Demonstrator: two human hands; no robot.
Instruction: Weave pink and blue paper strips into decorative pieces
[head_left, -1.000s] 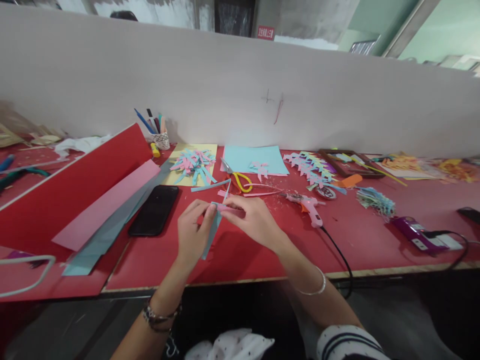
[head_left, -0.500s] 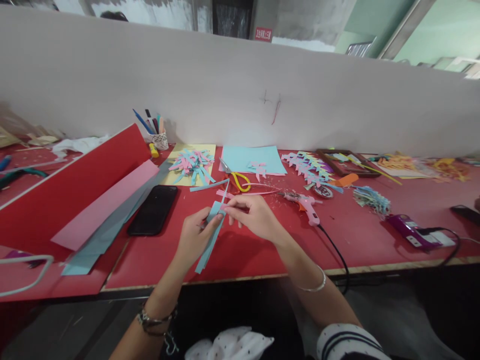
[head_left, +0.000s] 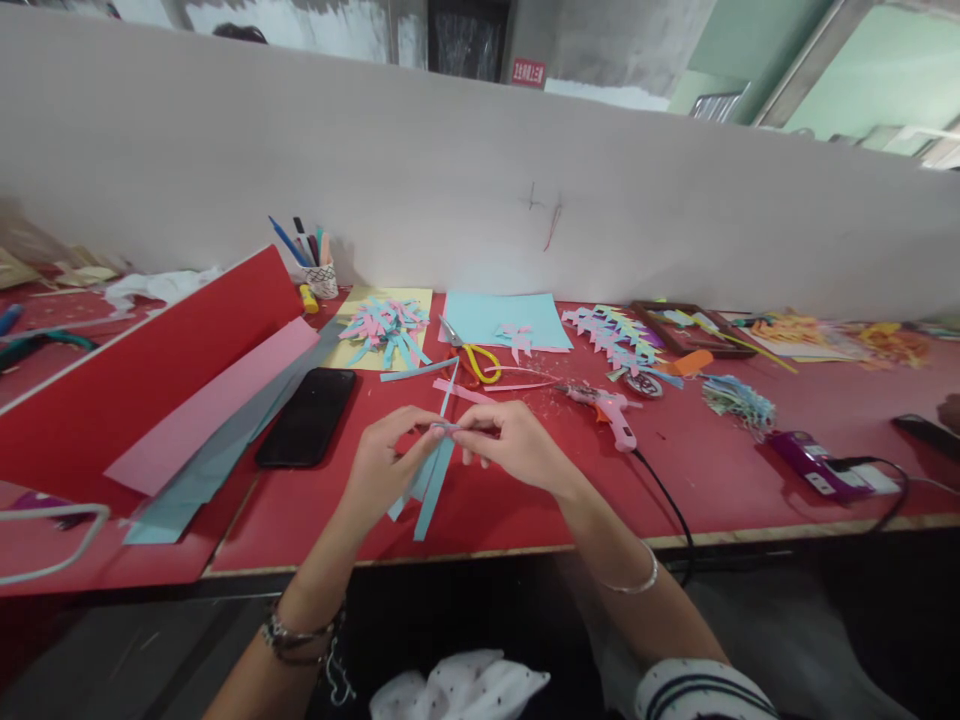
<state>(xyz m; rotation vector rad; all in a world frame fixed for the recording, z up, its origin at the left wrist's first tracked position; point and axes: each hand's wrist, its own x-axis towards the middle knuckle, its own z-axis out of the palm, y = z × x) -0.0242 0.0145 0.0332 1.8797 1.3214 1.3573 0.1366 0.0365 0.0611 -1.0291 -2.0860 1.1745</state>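
Note:
Light blue paper strips (head_left: 433, 492) hang down from between my two hands, over the front middle of the red table. My left hand (head_left: 390, 460) pinches their upper end between thumb and forefinger. My right hand (head_left: 510, 445) pinches the same end from the other side, its fingertips meeting those of the left. One narrow blue strip (head_left: 451, 385) points up and away past the fingers. Just beyond my hands lies a flat pink paper strip (head_left: 463, 392). Scissors with yellow handles (head_left: 482, 362) rest behind it. How the paper is folded at the fingertips is hidden.
A black phone (head_left: 306, 418) and long pink paper sheets (head_left: 214, 410) lie to the left. On the right are a pink glue gun (head_left: 616, 418) with a cable and a purple device (head_left: 825, 466). Behind are a pile of cut strips (head_left: 386, 325), blue sheets (head_left: 510, 305) and a pen cup (head_left: 321, 280).
My left hand has shifted from the middle of the strips up to their top end, meeting the right fingertips. The strips now hang lower and fan apart. My right hand moved slightly down.

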